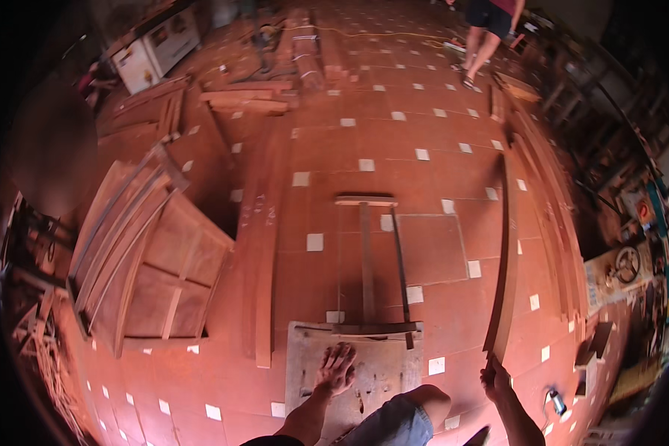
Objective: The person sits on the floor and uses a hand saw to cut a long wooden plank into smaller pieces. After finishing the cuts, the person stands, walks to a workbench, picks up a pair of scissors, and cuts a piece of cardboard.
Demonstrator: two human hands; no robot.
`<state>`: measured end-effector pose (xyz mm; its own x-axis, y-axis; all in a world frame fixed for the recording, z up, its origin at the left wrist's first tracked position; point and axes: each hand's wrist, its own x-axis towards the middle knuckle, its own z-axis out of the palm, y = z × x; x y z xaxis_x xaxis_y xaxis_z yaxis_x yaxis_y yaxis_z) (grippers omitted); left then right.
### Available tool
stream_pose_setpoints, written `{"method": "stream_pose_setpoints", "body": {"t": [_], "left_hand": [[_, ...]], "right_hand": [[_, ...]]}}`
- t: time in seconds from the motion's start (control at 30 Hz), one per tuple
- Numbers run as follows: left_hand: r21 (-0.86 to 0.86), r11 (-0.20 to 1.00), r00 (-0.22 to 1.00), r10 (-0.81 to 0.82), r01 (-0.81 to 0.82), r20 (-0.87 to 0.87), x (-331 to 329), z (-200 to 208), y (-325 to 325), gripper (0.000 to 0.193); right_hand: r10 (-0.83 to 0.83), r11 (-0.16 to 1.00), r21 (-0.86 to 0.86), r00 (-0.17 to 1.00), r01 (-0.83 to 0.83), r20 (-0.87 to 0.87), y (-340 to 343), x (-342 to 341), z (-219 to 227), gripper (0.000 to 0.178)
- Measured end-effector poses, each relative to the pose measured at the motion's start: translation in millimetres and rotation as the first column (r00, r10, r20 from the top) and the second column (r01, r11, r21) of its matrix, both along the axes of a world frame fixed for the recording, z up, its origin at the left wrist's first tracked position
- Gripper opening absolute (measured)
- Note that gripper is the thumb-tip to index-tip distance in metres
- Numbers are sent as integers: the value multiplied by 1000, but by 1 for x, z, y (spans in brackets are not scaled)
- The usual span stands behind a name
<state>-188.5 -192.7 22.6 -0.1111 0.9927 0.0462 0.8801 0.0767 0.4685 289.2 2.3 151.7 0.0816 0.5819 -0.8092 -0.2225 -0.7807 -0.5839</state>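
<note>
My right hand point(496, 377) is closed around the near end of a long wooden plank point(506, 260). The plank runs away from me across the tiled floor, and its far end lies in shadow. My left hand point(337, 368) rests on a low, worn wooden bench point(391, 372), its fingers stretched forward with nothing visible in them. Just ahead of those fingers, a wooden frame has its near rail point(360, 328) across the bench's far edge. Two long bars, including a middle bar point(366, 260), extend away from it, and a short crosspiece point(366, 200) lies at the far end.
Curved wooden panels point(178, 267) lie stacked at left, beside long boards point(264, 282). More long strips point(546, 215) line the right, near a machine with a handwheel point(627, 264). A person point(487, 33) stands at the far right. A small dark cylindrical object point(557, 401) is near my right arm.
</note>
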Motion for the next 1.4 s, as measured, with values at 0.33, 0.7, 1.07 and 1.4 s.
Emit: {"method": "stream_pose_setpoints", "body": {"t": [0.33, 0.7, 1.07, 1.4], "left_hand": [[37, 998, 990, 50, -46, -131, 3, -27, -8, 70], [35, 999, 987, 29, -24, -157, 11, -27, -33, 72], [-343, 929, 942, -233, 142, -243, -43, -62, -49, 95], [-590, 781, 973, -229, 205, 35, -8, -51, -35, 94]], "right_hand": [[51, 991, 128, 999, -49, -9, -10, -54, -104, 34], [-176, 977, 114, 984, 178, -31, -124, 46, -199, 29], [-78, 988, -155, 924, 21, -374, -223, 96, -247, 50], [271, 943, -109, 536, -314, 800, -233, 130, -237, 90]]}}
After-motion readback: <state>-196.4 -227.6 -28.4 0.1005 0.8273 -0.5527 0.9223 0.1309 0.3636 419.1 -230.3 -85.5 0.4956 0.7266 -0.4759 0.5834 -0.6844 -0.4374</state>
